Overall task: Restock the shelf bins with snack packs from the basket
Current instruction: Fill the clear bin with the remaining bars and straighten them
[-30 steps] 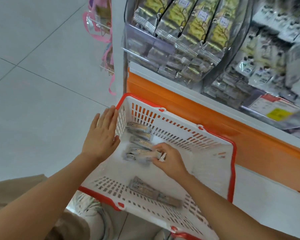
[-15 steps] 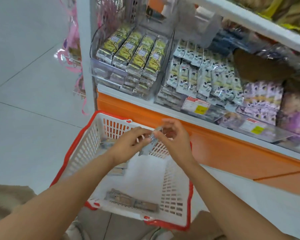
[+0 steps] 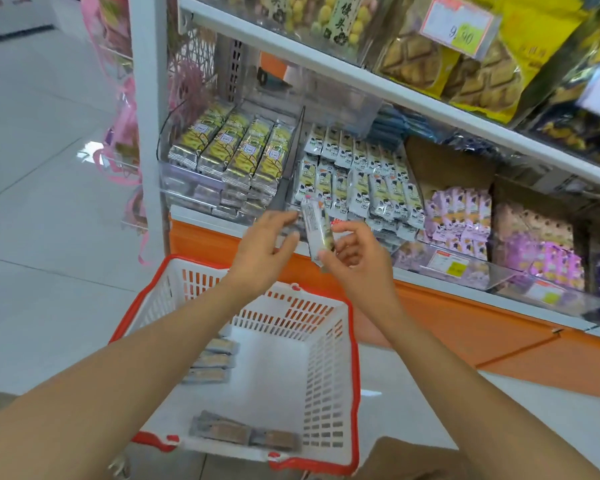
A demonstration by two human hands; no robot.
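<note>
one pack lifted, bin not yet reached

the snack pack (image 3: 317, 233) sits mid-frame, upright with a slight tilt, in front of the bins' lower edge. my right hand (image 3: 357, 261) pinches its lower end from 4 o'clock. my left hand (image 3: 264, 251) curls in from 9 o'clock; i cannot tell if it truly grips. i judge so small a pinch on a slick wrapper could slip, dropping it outside the basket (image 3: 354, 358) at 6 o'clock. or it lands among the cow-print packs (image 3: 361, 188) at 1 o'clock instead of the yellow-green packs (image 3: 236, 150) at 11. it looks silvery-white, darker and yellowish low down.
</note>
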